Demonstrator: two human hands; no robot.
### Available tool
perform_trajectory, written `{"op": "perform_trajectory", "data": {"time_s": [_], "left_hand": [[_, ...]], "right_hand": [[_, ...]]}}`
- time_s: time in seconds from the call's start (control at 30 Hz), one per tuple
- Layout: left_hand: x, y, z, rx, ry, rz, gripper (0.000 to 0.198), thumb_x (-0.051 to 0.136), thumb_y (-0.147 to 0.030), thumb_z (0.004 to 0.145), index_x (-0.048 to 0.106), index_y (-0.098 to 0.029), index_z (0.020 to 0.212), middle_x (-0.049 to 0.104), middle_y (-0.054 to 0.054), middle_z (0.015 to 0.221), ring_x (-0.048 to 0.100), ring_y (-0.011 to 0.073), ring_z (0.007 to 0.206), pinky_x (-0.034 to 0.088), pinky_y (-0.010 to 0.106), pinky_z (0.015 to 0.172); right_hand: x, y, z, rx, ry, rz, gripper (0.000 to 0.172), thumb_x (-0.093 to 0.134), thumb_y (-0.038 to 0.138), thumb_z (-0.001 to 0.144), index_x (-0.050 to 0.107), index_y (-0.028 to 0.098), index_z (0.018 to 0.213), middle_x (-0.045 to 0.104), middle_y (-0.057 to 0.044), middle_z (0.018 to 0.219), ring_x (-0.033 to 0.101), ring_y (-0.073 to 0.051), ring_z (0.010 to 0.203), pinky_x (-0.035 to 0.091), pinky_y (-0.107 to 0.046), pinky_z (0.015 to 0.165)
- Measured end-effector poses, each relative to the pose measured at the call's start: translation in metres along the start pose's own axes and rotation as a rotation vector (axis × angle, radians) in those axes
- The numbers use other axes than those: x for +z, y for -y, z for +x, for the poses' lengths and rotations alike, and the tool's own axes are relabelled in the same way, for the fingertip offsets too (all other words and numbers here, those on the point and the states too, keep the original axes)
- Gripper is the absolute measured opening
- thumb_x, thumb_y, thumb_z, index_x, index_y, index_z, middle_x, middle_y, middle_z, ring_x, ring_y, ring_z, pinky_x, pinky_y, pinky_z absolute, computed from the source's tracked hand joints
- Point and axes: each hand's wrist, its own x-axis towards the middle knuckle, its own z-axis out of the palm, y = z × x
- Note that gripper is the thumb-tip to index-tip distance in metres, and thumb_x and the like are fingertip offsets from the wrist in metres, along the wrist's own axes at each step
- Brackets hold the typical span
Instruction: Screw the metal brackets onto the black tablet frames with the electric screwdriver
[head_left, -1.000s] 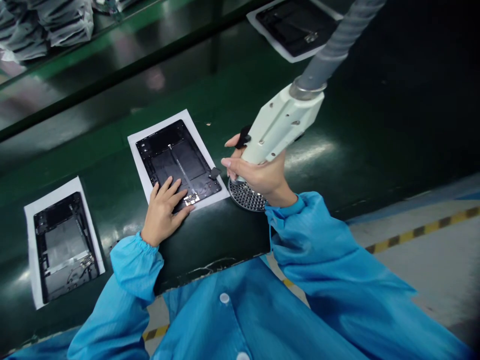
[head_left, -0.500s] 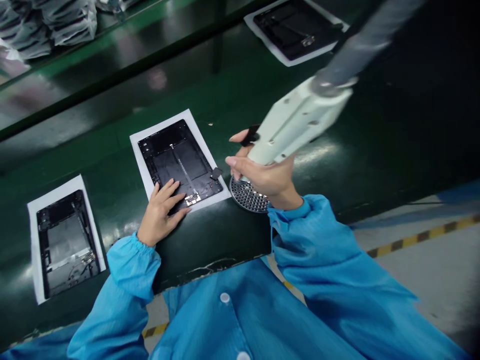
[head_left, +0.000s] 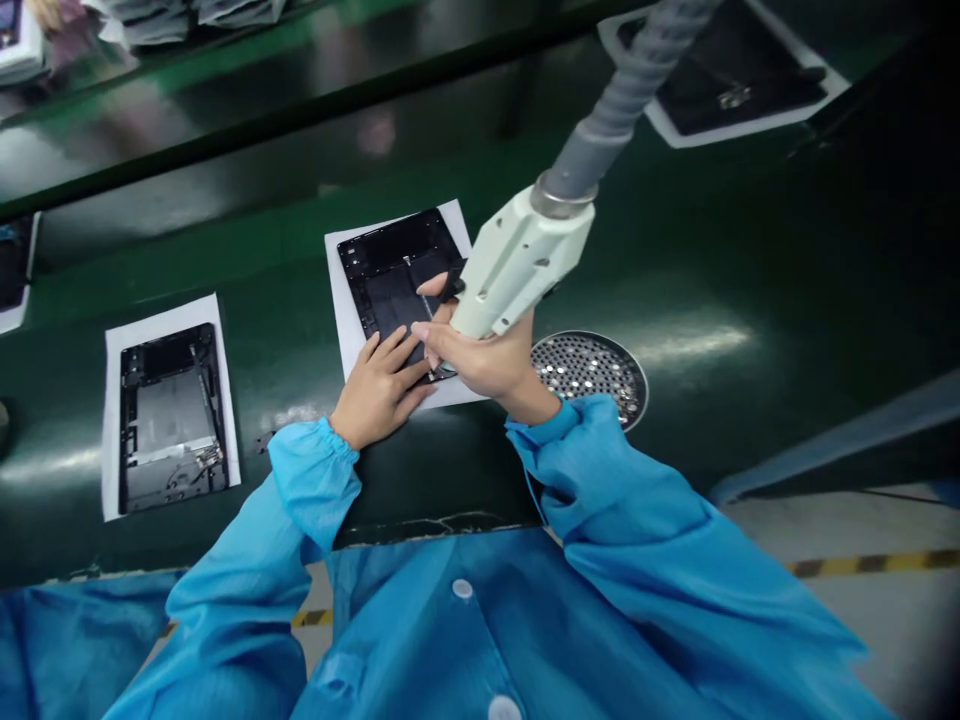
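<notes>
My right hand point(head_left: 487, 360) is wrapped round a pale green electric screwdriver point(head_left: 517, 260) with a grey ribbed cable sleeve rising from its top. Its lower end is over the bottom part of a black tablet housing point(head_left: 390, 290); the tip is hidden by my fingers. My left hand point(head_left: 379, 390) lies flat on the housing's lower left edge, fingers stretched out, close to the right hand's fingertips. Under the housing is a white sheet point(head_left: 343, 310). Just right of my right wrist sits a round perforated dish point(head_left: 592, 375) with small shiny bits on it.
Another black housing point(head_left: 172, 420) on a white sheet lies to the left, and one more point(head_left: 742, 70) at the far right. Part of a further one point(head_left: 13, 265) shows at the left edge. Wrapped stacks point(head_left: 150, 20) stand on the shelf behind. The green bench's front edge point(head_left: 450, 525) is near my body.
My right hand has carried the screwdriver left, from over the round dish to the housing's lower part. My left hand stays on the housing. The whole view has shifted.
</notes>
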Motion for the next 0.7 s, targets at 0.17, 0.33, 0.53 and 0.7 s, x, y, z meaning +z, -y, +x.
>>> {"op": "perform_trajectory", "data": {"time_s": [0.17,0.33,0.53,0.7], "left_hand": [[0.003,0.000,0.001,-0.015,-0.001,-0.013,0.033,0.052,-0.038,0.093,0.067,-0.021,0.117,0.054,0.012,0.139,0.041,0.0298,0.136,0.026,0.053,0.115],[0.006,0.001,0.000,-0.009,0.002,-0.050,0.032,0.051,-0.036,0.093,0.067,-0.019,0.115,0.052,0.013,0.142,0.035,0.0316,0.140,0.025,0.054,0.115],[0.006,0.000,0.000,-0.002,-0.001,-0.038,0.035,0.050,-0.037,0.094,0.066,-0.019,0.119,0.050,0.013,0.143,0.035,0.0319,0.140,0.026,0.054,0.115],[0.004,0.002,-0.006,-0.006,0.014,-0.018,0.035,0.051,-0.035,0.094,0.065,-0.019,0.122,0.049,0.013,0.145,0.036,0.0319,0.140,0.026,0.056,0.114]], "right_hand": [[-0.002,-0.007,-0.003,-0.020,0.052,-0.053,0.023,0.075,0.032,0.073,0.055,0.023,0.083,0.055,0.002,0.062,0.060,-0.017,0.063,0.058,-0.043,0.078],[-0.001,-0.007,-0.009,-0.062,0.108,-0.088,0.021,0.071,0.029,0.076,0.052,0.024,0.074,0.056,-0.001,0.064,0.064,-0.020,0.072,0.056,-0.046,0.090],[0.002,-0.009,-0.010,-0.046,0.049,-0.063,0.021,0.073,0.026,0.074,0.054,0.022,0.083,0.054,0.002,0.062,0.063,-0.017,0.066,0.058,-0.042,0.083],[-0.019,0.007,-0.010,-0.103,-0.088,-0.040,0.029,0.075,0.028,0.075,0.059,0.022,0.099,0.055,0.005,0.056,0.054,-0.014,0.047,0.055,-0.037,0.062]]}}
